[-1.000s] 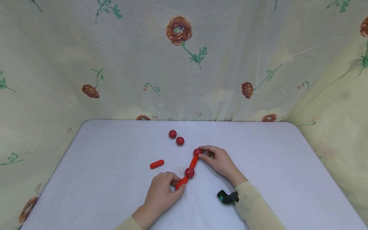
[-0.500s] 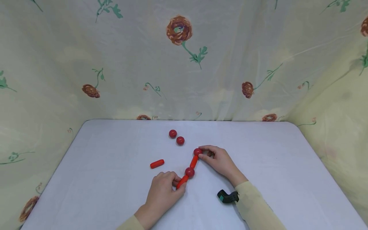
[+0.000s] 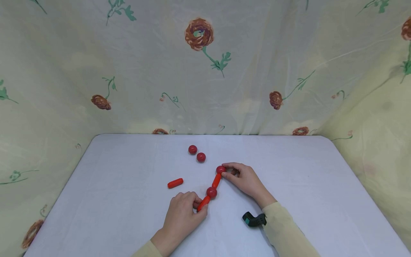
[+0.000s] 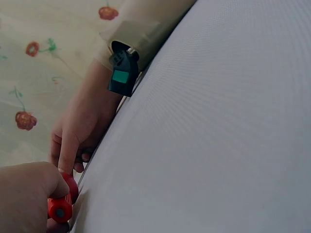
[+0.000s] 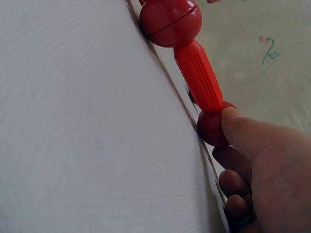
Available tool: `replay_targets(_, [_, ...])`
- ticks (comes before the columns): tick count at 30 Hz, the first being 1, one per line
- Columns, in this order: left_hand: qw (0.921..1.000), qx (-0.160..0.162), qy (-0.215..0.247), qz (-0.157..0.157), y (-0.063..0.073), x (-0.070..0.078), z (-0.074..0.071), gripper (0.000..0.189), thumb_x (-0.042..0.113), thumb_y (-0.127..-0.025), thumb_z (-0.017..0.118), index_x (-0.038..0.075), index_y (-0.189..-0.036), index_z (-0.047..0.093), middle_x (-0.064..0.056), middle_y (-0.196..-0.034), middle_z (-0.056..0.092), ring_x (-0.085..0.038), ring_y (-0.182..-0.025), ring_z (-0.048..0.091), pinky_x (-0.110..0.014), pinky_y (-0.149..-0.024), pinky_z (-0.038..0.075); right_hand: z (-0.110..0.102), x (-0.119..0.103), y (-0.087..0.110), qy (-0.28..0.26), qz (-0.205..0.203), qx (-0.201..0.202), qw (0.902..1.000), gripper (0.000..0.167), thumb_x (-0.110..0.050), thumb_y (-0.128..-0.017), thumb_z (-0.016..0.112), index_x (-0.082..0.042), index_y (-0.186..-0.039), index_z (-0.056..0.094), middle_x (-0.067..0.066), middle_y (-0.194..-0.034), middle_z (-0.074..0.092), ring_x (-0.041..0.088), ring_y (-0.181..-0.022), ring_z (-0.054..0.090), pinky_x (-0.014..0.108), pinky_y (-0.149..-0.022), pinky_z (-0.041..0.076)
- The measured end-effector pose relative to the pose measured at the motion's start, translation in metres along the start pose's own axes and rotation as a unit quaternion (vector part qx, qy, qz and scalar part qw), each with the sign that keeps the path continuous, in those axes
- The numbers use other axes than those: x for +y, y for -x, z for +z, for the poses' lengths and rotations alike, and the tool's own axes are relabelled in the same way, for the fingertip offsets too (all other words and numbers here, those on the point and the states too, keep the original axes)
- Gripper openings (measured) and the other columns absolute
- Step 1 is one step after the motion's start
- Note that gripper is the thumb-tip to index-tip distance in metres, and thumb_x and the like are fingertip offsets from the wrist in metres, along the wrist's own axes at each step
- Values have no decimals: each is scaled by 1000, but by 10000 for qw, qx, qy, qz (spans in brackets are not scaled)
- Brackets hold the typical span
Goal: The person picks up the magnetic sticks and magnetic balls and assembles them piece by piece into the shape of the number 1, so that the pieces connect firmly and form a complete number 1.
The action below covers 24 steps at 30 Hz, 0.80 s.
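Note:
A bent chain of red rods and balls lies between the two hands on the white table. My left hand (image 3: pixel 184 214) pinches the near rod (image 3: pixel 203 203) between thumb and fingers; its end faces the camera in the left wrist view. That rod meets the middle ball (image 3: pixel 211 192), which has a seam around it in the right wrist view. From there a ridged rod (image 5: pixel 199 75) runs to the far ball (image 3: pixel 220 170). My right hand (image 3: pixel 245 180) holds this far ball by thumb and fingertips.
Two loose red balls, one (image 3: pixel 192 149) behind the other (image 3: pixel 201 157), lie beyond the chain. A loose red rod (image 3: pixel 175 183) lies left of it. A black wrist device (image 3: pixel 254 219) sits at the right sleeve. Floral cloth (image 3: pixel 144 71) hangs behind the table (image 3: pixel 112 178).
The near rod and left hand have shifted very slightly, bringing the rod closer in line with the middle ball. The right hand and loose pieces stay where they were.

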<state>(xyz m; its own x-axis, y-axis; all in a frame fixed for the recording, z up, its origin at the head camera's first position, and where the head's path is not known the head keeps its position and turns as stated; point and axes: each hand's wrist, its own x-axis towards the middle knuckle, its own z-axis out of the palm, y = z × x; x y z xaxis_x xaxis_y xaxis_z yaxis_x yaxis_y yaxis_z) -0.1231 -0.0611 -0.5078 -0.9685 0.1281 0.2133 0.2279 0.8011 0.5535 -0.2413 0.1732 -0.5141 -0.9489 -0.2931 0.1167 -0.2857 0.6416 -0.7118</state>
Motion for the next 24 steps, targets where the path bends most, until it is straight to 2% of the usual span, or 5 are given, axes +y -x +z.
replay_targets(5, [9999, -56, 86, -92, 0, -1, -2, 20, 36, -80, 79, 22, -87, 67, 19, -72, 55, -4, -70, 47, -26, -65, 42, 0, 1, 4, -93, -109, 232, 9996, 37, -38, -88, 75, -24, -122, 70, -8, -92, 63, 14, -79, 56, 30, -69, 51])
replay_targets(12, [9996, -119, 178, -156, 1, 0, -2, 21, 36, -80, 80, 22, -89, 66, 19, -74, 56, -4, -71, 48, -27, -66, 42, 0, -2, 20, -215, -214, 617, 9976, 30, -36, -89, 75, -24, -117, 71, -9, -97, 62, 13, -76, 56, 27, -65, 51])
replay_targets(17, [9996, -135, 136, -201, 1, -1, -1, 22, 38, -80, 79, 23, -89, 67, 19, -74, 56, -4, -71, 47, -27, -66, 43, 5, -8, 32, -296, -377, 574, 9972, 29, -35, -89, 75, -26, -116, 71, -12, -101, 63, 11, -76, 57, 26, -66, 51])
replay_targets(24, [9997, -99, 128, -161, 1, -1, -3, 22, 38, -80, 79, 23, -88, 67, 19, -74, 56, -4, -71, 48, -27, -67, 43, 14, -21, 45, -326, -812, 472, 9950, 30, -26, -86, 80, -22, -115, 72, -11, -96, 65, 8, -77, 57, 25, -68, 51])
